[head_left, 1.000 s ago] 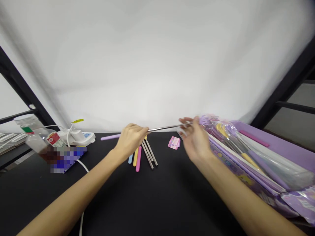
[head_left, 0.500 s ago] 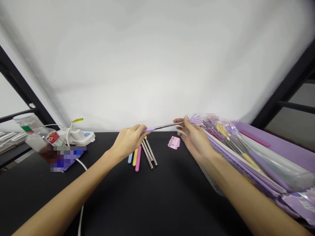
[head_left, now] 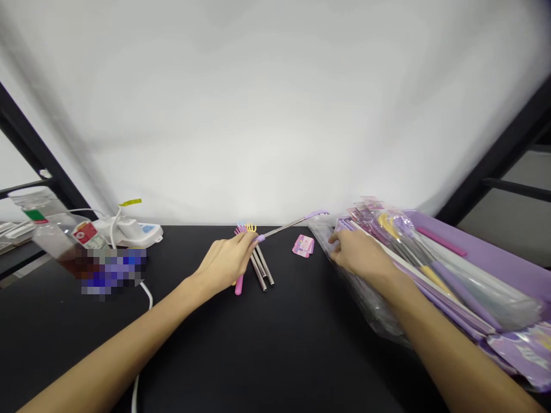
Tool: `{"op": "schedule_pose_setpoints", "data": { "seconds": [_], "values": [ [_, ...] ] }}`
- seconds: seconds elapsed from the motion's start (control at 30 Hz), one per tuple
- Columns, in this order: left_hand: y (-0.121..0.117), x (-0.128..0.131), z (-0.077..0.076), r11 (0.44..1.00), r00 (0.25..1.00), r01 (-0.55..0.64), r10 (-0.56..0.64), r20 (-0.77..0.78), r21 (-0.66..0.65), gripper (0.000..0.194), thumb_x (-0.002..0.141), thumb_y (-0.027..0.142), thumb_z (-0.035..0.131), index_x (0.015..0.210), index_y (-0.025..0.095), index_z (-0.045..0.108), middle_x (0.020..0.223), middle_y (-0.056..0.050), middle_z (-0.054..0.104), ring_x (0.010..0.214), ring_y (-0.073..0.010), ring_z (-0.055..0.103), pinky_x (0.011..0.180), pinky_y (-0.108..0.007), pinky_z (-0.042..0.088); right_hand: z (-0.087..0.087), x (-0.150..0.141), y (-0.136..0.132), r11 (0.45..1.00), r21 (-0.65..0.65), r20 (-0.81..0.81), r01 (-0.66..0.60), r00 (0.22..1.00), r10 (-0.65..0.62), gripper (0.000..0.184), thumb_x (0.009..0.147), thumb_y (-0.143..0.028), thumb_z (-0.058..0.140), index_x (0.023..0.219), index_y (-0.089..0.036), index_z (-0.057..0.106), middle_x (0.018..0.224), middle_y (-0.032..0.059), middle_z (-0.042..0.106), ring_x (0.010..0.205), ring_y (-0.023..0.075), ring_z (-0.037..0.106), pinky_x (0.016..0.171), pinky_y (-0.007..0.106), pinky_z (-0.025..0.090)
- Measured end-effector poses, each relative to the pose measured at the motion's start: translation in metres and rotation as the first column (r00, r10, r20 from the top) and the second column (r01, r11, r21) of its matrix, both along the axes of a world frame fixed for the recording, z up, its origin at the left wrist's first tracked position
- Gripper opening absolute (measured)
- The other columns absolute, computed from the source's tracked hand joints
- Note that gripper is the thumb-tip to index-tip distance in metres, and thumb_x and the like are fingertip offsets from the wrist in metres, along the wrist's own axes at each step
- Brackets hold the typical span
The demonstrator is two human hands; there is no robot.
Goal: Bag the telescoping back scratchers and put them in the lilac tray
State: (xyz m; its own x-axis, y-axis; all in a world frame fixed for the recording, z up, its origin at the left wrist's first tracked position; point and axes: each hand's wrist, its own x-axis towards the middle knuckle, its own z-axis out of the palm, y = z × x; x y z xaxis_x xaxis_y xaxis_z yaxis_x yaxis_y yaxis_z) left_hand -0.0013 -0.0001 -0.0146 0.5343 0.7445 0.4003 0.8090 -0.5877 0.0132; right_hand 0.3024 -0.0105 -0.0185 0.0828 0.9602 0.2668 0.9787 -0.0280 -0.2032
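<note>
The left grip [head_left: 226,259] is closed around the back scratcher [head_left: 284,228], its fingers wrapped over the purple handle so that only the collar shows beyond them. The steel rod slants up and away from this grip toward the right one, and the purple head at its tip touches nothing. Held by the thicker handle, the rod and head are probably left clear for the other side to work around.

The right grip [head_left: 359,250] has bent fingers, partly drawn together, at the upper part of a clear bag [head_left: 371,310]; whether they pinch the film or merely rest against it, I cannot tell. The bag hangs below and toward the wearer from this grip, likely kept there to be handled without a long reach.

Beneath the left grip, loose scratchers [head_left: 260,267] lie gathered on the tabletop [head_left: 301,344], heads past the knuckles, perhaps bunched to keep them together; the hand hides their middles. Pink cards [head_left: 303,245] lie between the two grips. Beside the right grip, a purple box [head_left: 482,246] holds wrapped scratchers [head_left: 467,295].
</note>
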Motion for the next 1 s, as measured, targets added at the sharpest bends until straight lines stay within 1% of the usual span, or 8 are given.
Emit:
{"op": "schedule_pose_setpoints", "data": {
  "seconds": [0.2,0.3,0.4,0.5,0.63,0.83,0.9,1.0],
  "values": [
    [0.001,-0.006,-0.001,1.0,1.0,0.014,-0.015,0.026,0.013,0.029,0.105,0.033,0.028,0.116,0.021,0.053,0.099,-0.005,0.072,0.076,-0.0224,0.072,0.061,-0.03,0.046,0.008,-0.004,-0.003,0.994,0.073,0.123,0.078,0.989,-0.087,0.023,0.065,-0.012,0.069,0.084,-0.023,0.076,0.078,0.0109,0.074,0.073,0.0298,0.069,0.062,0.035,0.044],
    [-0.003,-0.001,0.002,0.987,0.98,0.076,-0.048,0.194,-0.141,0.03,0.105,0.037,0.028,0.109,0.021,0.053,0.078,-0.002,0.069,0.068,-0.021,0.069,0.063,-0.031,0.048,0.021,-0.016,-0.01,0.978,0.143,0.152,0.151,0.973,-0.172,0.024,0.071,-0.01,0.064,0.088,-0.021,0.076,0.081,0.0131,0.075,0.075,0.0324,0.07,0.063,0.037,0.045],
    [-0.008,0.009,0.007,0.842,0.803,0.346,-0.037,0.595,-0.414,0.035,0.104,0.044,0.026,0.098,0.02,0.051,0.076,-0.003,0.067,0.07,-0.017,0.069,0.068,-0.03,0.054,0.03,-0.037,-0.018,0.96,0.27,0.069,0.069,0.993,-0.091,0.022,0.081,-0.016,0.059,0.091,-0.023,0.077,0.083,0.0101,0.076,0.078,0.0293,0.07,0.067,0.037,0.047],
    [-0.011,0.019,0.009,0.62,0.524,0.636,0.091,0.847,-0.46,0.036,0.103,0.048,0.03,0.094,0.019,0.05,0.113,-0.012,0.067,0.097,-0.0192,0.07,0.081,-0.034,0.058,0.028,-0.062,-0.025,0.897,0.392,-0.022,-0.205,0.973,0.232,0.025,0.088,-0.021,0.054,0.099,-0.025,0.076,0.093,0.007,0.076,0.083,0.0245,0.07,0.075,0.035,0.049],
    [-0.015,0.021,0.011,0.551,0.445,0.689,0.189,0.875,-0.47,0.037,0.101,0.05,0.039,0.085,0.018,0.05,0.122,-0.013,0.064,0.11,-0.0224,0.066,0.091,-0.04,0.057,0.019,-0.085,-0.031,0.802,0.457,-0.172,-0.384,0.847,0.503,0.024,0.089,-0.02,0.055,0.102,-0.025,0.075,0.095,0.0049,0.076,0.083,0.0215,0.069,0.078,0.034,0.051],
    [-0.018,0.022,0.012,0.471,0.339,0.774,0.254,0.906,-0.422,0.035,0.097,0.049,0.051,0.085,0.017,0.057,0.12,-0.011,0.063,0.115,-0.0248,0.061,0.094,-0.042,0.056,0.021,-0.092,-0.034,0.804,0.347,-0.631,-0.483,0.515,0.581,0.023,0.089,-0.024,0.06,0.105,-0.028,0.077,0.109,0.002,0.076,0.101,0.0222,0.07,0.089,0.036,0.053],
    [-0.017,0.023,0.012,0.499,0.302,0.767,0.274,0.913,-0.403,0.038,0.095,0.053,0.051,0.087,0.016,0.058,0.118,-0.011,0.064,0.114,-0.0257,0.062,0.094,-0.043,0.056,0.024,-0.091,-0.032,0.816,0.299,-0.768,-0.495,0.382,0.514,0.021,0.087,-0.029,0.065,0.104,-0.025,0.077,0.11,0.0047,0.076,0.106,0.0236,0.069,0.093,0.038,0.052],
    [-0.012,0.02,0.012,0.587,0.311,0.709,0.237,0.92,-0.391,0.042,0.094,0.056,0.051,0.087,0.015,0.059,0.112,-0.011,0.066,0.11,-0.0259,0.063,0.09,-0.041,0.055,0.031,-0.084,-0.026,0.911,0.295,-0.916,-0.287,0.186,0.355,0.025,0.081,-0.041,0.073,0.093,-0.019,0.076,0.088,0.0072,0.077,0.085,0.0209,0.071,0.08,0.033,0.055]
  ]
}}
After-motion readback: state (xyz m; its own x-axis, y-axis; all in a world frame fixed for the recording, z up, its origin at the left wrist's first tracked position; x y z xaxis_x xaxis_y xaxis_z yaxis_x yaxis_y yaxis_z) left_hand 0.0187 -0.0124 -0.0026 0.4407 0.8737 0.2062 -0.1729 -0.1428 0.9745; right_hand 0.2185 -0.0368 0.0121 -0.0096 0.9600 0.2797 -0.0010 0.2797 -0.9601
